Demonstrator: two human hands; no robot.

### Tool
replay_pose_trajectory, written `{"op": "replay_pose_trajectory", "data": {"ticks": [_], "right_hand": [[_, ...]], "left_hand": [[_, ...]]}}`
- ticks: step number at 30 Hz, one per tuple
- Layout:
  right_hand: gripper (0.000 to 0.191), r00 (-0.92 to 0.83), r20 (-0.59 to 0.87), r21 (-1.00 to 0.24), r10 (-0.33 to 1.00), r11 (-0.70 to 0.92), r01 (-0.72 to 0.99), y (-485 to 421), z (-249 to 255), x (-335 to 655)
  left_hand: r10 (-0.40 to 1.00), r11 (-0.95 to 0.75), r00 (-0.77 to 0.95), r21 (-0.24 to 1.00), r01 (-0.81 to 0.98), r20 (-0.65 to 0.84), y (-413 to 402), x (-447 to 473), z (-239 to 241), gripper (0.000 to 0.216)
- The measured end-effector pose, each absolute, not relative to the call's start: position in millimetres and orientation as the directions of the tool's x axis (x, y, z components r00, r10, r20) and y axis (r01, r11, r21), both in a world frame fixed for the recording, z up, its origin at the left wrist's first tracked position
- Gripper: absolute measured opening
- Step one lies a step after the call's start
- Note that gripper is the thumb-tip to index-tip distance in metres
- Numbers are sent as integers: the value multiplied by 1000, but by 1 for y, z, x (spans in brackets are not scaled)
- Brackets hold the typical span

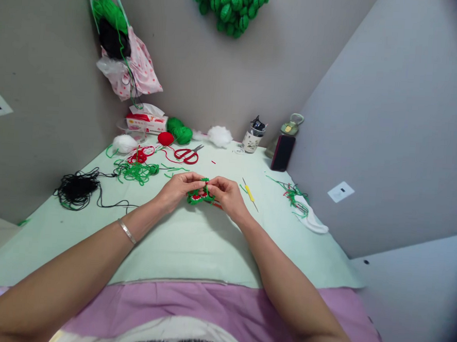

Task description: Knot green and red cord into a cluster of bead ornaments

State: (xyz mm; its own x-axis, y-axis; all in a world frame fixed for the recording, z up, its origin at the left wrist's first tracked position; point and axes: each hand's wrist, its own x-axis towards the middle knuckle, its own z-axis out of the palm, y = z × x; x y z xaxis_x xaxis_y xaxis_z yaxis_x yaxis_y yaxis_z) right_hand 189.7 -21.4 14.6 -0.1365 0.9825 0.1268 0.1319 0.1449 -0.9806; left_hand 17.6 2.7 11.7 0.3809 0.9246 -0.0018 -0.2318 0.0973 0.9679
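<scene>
Both my hands meet over the middle of the pale green table (pixel 193 241). Between them is a small crocheted piece (pixel 199 195), green with red and white inside. My left hand (pixel 178 188) pinches its left side with closed fingers. My right hand (pixel 227 194) pinches its right side, fingers curled round it. A silver bracelet (pixel 127 231) sits on my left wrist. A yellow-handled crochet hook (pixel 249 193) lies on the table just right of my right hand.
Red scissors (pixel 186 154), green yarn scraps (pixel 135 171), a black yarn tangle (pixel 76 188), red and green yarn balls, white stuffing (pixel 220 135), a tissue box (pixel 146 122), a jar (pixel 252 137) and a phone (pixel 283 152) lie farther back. More yarn scraps (pixel 298 198) at right. Walls enclose the table.
</scene>
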Motion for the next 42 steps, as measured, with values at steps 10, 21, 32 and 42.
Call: {"op": "replay_pose_trajectory", "data": {"ticks": [10,21,32,42], "right_hand": [[28,-215,109,-993,971,114,11,-22,19,193],[16,-146,304,-846,941,337,414,-22,26,197],[21,-1,147,-987,989,147,70,-24,29,190],[16,82,189,-977,979,178,117,-13,25,199]], "left_hand": [[934,-131,327,990,-49,140,2,21,9,28],[899,-3,437,1000,30,-11,4,20,1,28],[825,184,551,982,-43,-130,-3,17,17,30],[766,171,626,985,20,-146,-7,26,3,29]]}}
